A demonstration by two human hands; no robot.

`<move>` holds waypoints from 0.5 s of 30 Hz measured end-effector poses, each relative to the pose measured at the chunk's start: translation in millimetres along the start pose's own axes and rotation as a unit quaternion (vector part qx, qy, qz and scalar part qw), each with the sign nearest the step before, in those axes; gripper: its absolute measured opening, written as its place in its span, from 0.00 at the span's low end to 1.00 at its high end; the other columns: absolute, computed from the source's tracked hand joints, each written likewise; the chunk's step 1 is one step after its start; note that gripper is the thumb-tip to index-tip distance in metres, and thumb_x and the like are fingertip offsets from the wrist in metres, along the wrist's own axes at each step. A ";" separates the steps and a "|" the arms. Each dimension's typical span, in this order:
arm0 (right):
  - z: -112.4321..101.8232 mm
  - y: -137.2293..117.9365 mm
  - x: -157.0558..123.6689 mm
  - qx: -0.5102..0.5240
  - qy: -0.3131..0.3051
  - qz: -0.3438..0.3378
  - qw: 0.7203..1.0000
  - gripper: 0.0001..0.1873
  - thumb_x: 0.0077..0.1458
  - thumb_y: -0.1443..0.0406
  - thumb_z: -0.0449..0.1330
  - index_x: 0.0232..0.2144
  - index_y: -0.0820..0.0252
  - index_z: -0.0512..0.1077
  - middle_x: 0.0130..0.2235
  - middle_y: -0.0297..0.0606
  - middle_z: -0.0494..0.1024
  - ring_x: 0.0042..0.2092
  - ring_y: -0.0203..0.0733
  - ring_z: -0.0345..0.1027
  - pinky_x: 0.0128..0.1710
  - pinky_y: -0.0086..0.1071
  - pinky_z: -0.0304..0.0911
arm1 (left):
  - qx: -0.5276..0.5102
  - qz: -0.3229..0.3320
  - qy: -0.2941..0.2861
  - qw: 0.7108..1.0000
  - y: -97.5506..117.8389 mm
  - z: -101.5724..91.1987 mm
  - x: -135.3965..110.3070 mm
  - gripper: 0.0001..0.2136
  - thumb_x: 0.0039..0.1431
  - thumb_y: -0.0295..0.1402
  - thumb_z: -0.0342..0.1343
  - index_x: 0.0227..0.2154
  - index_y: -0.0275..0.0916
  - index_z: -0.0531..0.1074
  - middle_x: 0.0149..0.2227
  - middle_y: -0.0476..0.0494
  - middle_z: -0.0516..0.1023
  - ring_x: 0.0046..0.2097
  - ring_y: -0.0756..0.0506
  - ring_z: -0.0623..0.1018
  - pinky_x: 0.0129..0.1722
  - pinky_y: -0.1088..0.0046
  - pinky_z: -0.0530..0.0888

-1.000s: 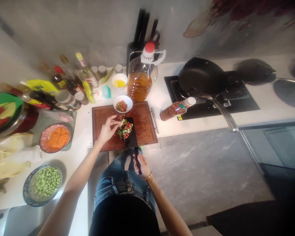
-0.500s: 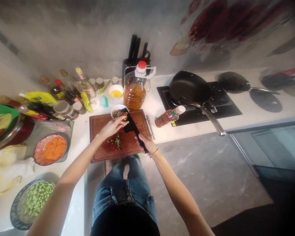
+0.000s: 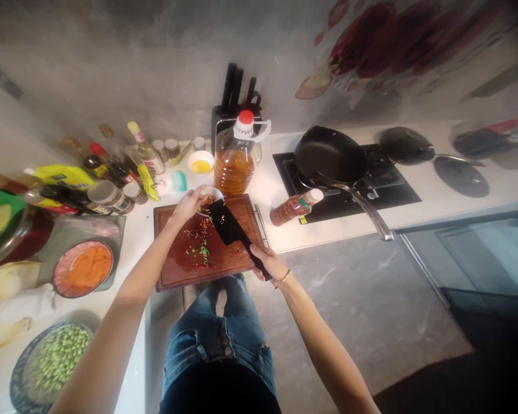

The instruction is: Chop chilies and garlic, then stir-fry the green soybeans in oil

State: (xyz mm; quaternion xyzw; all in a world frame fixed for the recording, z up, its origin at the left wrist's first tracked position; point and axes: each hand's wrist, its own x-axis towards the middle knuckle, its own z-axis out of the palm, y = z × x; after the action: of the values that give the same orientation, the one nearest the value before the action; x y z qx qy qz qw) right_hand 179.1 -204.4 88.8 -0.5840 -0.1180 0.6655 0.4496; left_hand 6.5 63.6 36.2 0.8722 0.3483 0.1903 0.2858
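Beans [image 3: 63, 355] sat far left, then carrots [image 3: 88, 267]. The left hand [image 3: 191, 202] was at the bowl [image 3: 218, 194]; I couldn't tell if it gripped. Bits [image 3: 204, 251] lay on the board [image 3: 247, 217]. Beside the bowl was the knife [image 3: 229, 225], clutched in the right hand [image 3: 267, 263].

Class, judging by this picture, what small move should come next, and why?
Probably slide the cleaver in the right hand under the chopped pieces on the cutting board: it carries only a few specks, while those red and green pieces lie loose outside the small bowl.
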 end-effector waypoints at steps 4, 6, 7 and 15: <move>-10.4 14.1 -16.3 -0.013 0.007 -0.031 0.999 0.25 0.45 0.45 0.65 0.31 0.60 0.68 0.17 0.23 0.64 0.11 0.28 0.54 0.06 0.22 0.47 | -0.039 -0.033 0.098 0.994 2.0 -7.6 -27.8 0.20 0.62 0.29 0.53 0.56 0.39 0.62 0.40 0.41 0.82 0.45 0.45 0.81 0.50 0.65 0.75; -17.7 27.6 -26.3 -0.012 0.012 -0.045 0.999 0.26 0.44 0.44 0.64 0.30 0.59 0.66 0.18 0.22 0.65 0.11 0.27 0.54 0.06 0.22 0.47 | -0.053 -0.069 0.165 0.983 -1.7 -8.4 -50.3 0.21 0.61 0.29 0.54 0.57 0.39 0.61 0.41 0.41 0.82 0.44 0.46 0.81 0.49 0.66 0.75; -21.0 36.7 -30.6 -0.010 0.016 -0.047 0.999 0.26 0.45 0.43 0.64 0.30 0.59 0.66 0.19 0.22 0.65 0.11 0.27 0.53 0.06 0.22 0.48 | -0.058 -0.094 0.195 0.975 -5.7 -7.4 -62.1 0.21 0.61 0.29 0.54 0.57 0.39 0.60 0.41 0.42 0.82 0.44 0.46 0.81 0.49 0.66 0.75; -6.0 138.6 -9.9 0.059 0.134 -0.084 0.986 0.32 0.39 0.36 0.62 0.29 0.57 0.64 0.18 0.21 0.63 0.11 0.27 0.52 0.05 0.23 0.49 | -0.085 -0.183 0.172 0.964 -43.1 25.0 -97.0 0.22 0.58 0.27 0.54 0.55 0.39 0.58 0.39 0.42 0.83 0.42 0.46 0.82 0.46 0.65 0.76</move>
State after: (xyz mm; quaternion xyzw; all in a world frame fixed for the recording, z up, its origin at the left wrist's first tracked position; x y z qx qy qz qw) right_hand 119.7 -292.6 -0.9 -0.6281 -0.0658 0.5472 0.5493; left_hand -68.2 10.5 -22.9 0.7203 0.5284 0.3110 0.3244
